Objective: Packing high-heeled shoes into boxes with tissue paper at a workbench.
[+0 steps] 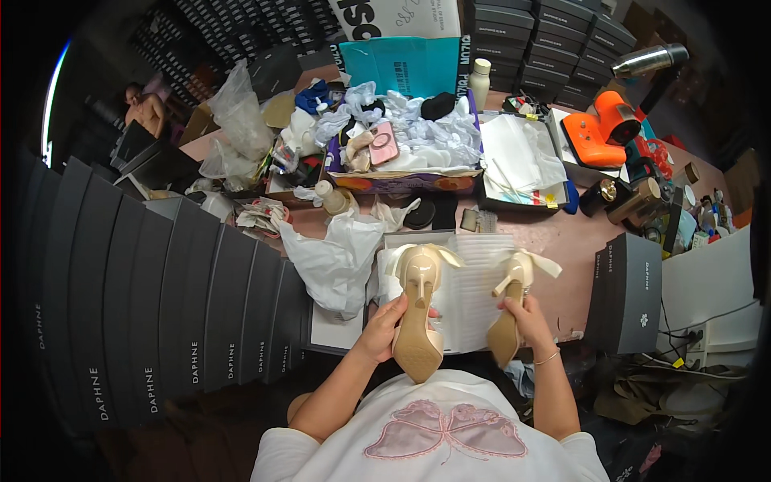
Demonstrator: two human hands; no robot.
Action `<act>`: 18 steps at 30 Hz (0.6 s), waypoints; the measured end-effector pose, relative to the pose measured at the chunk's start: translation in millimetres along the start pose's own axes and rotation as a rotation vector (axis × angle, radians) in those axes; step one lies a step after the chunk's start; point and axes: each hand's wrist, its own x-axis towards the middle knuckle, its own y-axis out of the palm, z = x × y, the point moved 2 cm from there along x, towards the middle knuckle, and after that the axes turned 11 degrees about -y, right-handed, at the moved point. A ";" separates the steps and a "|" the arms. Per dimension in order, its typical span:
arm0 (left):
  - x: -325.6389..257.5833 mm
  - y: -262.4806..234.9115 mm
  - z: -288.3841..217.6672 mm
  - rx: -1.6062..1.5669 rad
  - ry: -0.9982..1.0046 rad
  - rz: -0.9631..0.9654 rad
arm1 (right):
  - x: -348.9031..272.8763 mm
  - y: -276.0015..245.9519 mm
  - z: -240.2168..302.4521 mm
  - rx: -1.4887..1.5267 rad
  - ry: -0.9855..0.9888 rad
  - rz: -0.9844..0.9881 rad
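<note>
My left hand [384, 328] is closed around a cream high-heeled shoe [419, 353]. Its tan sole is turned up and the pointed toe faces me. In my right hand [527, 318] is a matching high-heeled shoe [503, 336], also held sole outward with its toe down. Pale bow-like flaps stick out at the heel end of both. Beneath the shoes lies an open shoebox [328, 337], partly covered by a sheet of ribbed translucent wrap [480, 277]. Crumpled white paper [333, 265] spreads to the left of the held pair.
Dark shoeboxes [181, 297] stand in a long row at left, with more [630, 281] at right. Behind the work spot is a carton [401, 183] of crumpled paper with a pink phone [383, 145] on top. An orange device [598, 132] stands back right; a person [144, 112] is far left.
</note>
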 end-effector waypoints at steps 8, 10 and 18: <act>-26.9 24.0 -26.9 1.403 0.266 -0.363 | 18.8 -29.5 48.0 -0.775 -0.204 0.012; -26.4 20.5 -23.3 1.802 0.504 -0.352 | -11.5 36.2 102.6 0.275 -0.167 0.216; -23.8 -6.6 -0.3 0.436 0.718 -0.564 | -40.8 125.6 86.8 0.006 -0.575 0.377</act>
